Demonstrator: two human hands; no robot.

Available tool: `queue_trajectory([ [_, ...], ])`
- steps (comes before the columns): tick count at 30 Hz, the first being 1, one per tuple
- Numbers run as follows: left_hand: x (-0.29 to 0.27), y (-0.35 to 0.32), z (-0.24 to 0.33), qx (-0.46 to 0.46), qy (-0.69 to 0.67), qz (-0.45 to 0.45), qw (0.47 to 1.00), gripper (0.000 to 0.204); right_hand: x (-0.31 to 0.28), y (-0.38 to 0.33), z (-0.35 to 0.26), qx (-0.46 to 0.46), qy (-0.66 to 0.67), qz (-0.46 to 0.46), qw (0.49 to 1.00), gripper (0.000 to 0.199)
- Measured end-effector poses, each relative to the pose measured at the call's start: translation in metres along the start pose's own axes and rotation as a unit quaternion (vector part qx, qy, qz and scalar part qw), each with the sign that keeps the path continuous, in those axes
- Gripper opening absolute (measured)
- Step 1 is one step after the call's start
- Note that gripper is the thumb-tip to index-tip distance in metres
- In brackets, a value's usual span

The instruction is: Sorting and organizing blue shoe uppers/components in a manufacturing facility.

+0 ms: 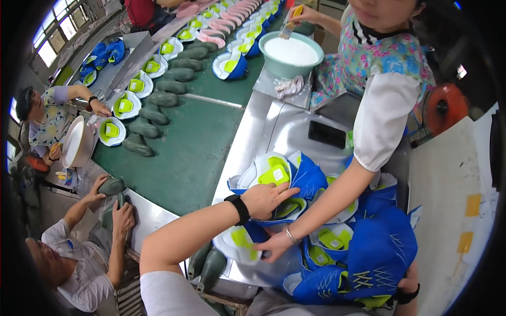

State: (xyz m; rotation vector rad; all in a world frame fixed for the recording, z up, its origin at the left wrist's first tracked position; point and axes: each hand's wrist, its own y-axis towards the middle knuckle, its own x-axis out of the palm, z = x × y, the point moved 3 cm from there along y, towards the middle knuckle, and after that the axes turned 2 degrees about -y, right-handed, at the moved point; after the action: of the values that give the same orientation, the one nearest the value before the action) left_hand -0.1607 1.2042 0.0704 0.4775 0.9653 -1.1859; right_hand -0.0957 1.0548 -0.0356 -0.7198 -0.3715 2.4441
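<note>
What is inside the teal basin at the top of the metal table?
The teal basin holds a smooth white substance nearly to the rim. A brush dips in at the far edge. The basin's bottom is covered.

Blue shoe uppers (377, 253) with lime-yellow insoles, green conveyor belt (195, 147), pale-green basin (291, 55)

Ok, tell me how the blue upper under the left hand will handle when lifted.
The upper is probably floppy: its thin edges curl. Likely light, being hollow fabric. It may drag neighbours, since they overlap.
</note>
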Motion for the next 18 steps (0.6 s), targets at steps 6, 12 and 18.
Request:
queue_trajectory([
  [6, 0.029, 0.004, 0.000, -0.061, -0.049, -0.083, 0.994, 0.103, -0.111, -0.044, 0.013, -0.317, -0.091, -0.098, 0.939, 0.075],
  [12, 0.032, 0.008, 0.019, -0.098, 0.006, -0.103, 0.990, 0.104, -0.250, -0.079, 0.029, -0.622, -0.140, -0.218, 0.739, 0.082],
  [18, 0.057, 0.016, 0.037, -0.128, 0.061, -0.063, 0.988, 0.107, -0.423, -0.058, 0.041, -0.856, -0.155, -0.268, 0.413, 0.090],
])
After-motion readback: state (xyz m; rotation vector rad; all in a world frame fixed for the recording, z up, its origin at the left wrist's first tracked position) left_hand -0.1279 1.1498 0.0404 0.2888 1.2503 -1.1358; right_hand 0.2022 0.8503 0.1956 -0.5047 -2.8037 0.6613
